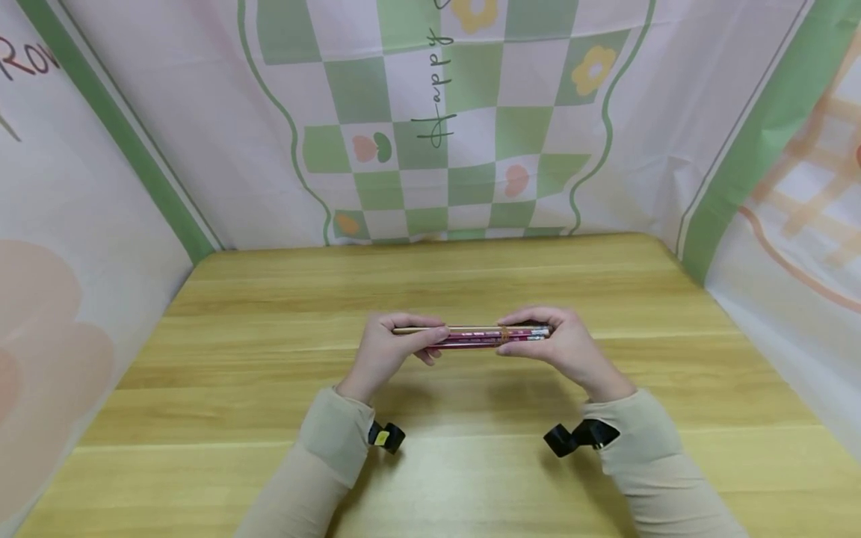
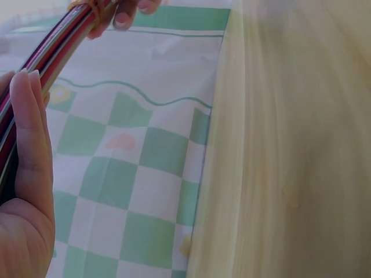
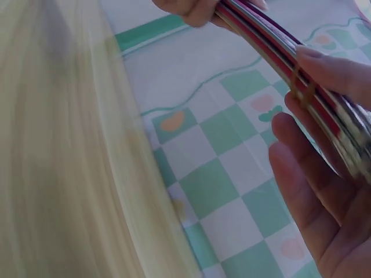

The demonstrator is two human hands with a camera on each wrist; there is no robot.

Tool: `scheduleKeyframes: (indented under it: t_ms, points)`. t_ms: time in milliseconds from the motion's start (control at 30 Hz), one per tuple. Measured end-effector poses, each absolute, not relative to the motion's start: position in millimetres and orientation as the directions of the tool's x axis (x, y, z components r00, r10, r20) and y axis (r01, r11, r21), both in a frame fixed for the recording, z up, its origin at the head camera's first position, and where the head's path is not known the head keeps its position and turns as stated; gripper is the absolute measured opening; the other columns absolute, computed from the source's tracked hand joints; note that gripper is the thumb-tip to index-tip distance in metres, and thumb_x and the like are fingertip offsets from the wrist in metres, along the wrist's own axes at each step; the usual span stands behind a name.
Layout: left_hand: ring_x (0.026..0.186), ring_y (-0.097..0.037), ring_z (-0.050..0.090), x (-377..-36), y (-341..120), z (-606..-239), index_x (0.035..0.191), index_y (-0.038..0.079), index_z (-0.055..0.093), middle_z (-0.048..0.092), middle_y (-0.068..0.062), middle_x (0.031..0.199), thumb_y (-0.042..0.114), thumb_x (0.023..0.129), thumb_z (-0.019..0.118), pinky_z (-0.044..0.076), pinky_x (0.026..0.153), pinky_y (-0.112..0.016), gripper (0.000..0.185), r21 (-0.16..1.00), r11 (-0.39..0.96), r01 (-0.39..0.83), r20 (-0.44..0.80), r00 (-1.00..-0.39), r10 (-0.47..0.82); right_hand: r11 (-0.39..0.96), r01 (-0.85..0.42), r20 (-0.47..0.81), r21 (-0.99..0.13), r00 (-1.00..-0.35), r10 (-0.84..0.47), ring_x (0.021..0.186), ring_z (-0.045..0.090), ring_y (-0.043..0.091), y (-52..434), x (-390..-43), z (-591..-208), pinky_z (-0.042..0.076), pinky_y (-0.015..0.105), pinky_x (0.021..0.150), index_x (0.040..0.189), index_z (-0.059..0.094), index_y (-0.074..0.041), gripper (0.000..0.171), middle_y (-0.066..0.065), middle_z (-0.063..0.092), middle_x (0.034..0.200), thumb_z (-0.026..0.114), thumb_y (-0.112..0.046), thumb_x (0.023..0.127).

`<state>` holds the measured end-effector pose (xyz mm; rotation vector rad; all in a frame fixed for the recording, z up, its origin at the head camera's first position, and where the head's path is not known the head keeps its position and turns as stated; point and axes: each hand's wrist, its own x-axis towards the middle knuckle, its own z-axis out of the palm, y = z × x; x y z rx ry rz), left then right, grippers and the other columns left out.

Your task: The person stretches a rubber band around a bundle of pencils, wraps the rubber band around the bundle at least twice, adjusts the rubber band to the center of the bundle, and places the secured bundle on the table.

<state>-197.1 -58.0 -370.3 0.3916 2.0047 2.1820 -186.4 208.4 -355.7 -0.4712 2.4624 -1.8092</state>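
A bundle of several pencils (image 1: 474, 335), red and wood-coloured, is held level above the wooden table (image 1: 269, 373) between both hands. My left hand (image 1: 393, 345) grips its left end, thumb (image 2: 29, 133) laid along the pencils (image 2: 55, 49). My right hand (image 1: 554, 342) holds the right end, where a brownish rubber band (image 1: 504, 334) wraps the bundle. In the right wrist view the band (image 3: 302, 87) sits on the pencils (image 3: 272, 43) just below my thumb, with the fingers (image 3: 307, 174) cupped under them.
A checked green and white cloth backdrop (image 1: 457, 127) rises behind the table, with cloth walls at the left (image 1: 81, 224) and right (image 1: 780, 194). Black wrist straps (image 1: 578, 437) hang at both cuffs.
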Motion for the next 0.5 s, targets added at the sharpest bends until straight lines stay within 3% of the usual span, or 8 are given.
scheduleKeyframes:
  t_ms: [267,400,500]
  points:
    - [0.061,-0.019,0.069,-196.8,-54.7,-373.7,0.100,-0.004,0.075,0.076,-0.012,0.079,0.011,0.084,0.079,0.059,0.061,-0.034,0.023,0.994,-0.097,0.057,0.084,-0.953,0.291,0.328,-0.167,0.083,-0.930,-0.964,-0.254,0.078,0.066,0.013,203.5,-186.0,-353.5,0.055,0.028,0.067,0.109,0.073,0.000,0.042,0.008,0.072,0.105,0.088,-0.013,0.073]
    - [0.065,-0.025,0.071,-197.4,-55.4,-373.0,0.100,-0.003,0.076,0.076,-0.014,0.081,0.012,0.084,0.079,0.059,0.061,-0.035,0.022,0.995,-0.081,0.061,0.081,-0.956,0.281,0.350,-0.209,0.118,-0.913,-0.957,-0.264,0.077,0.067,0.012,205.3,-186.1,-352.7,0.055,0.027,0.067,0.112,0.073,-0.002,0.042,0.010,0.072,0.107,0.087,-0.014,0.074]
    - [0.070,-0.033,0.072,-196.8,-56.3,-370.9,0.100,-0.001,0.076,0.076,-0.015,0.083,0.013,0.084,0.079,0.060,0.062,-0.037,0.022,0.996,-0.066,0.058,0.074,-0.958,0.275,0.389,-0.256,0.155,-0.885,-0.950,-0.272,0.089,0.067,0.010,208.0,-185.3,-351.8,0.053,0.024,0.075,0.115,0.072,-0.006,0.043,0.009,0.071,0.115,0.086,-0.016,0.077]
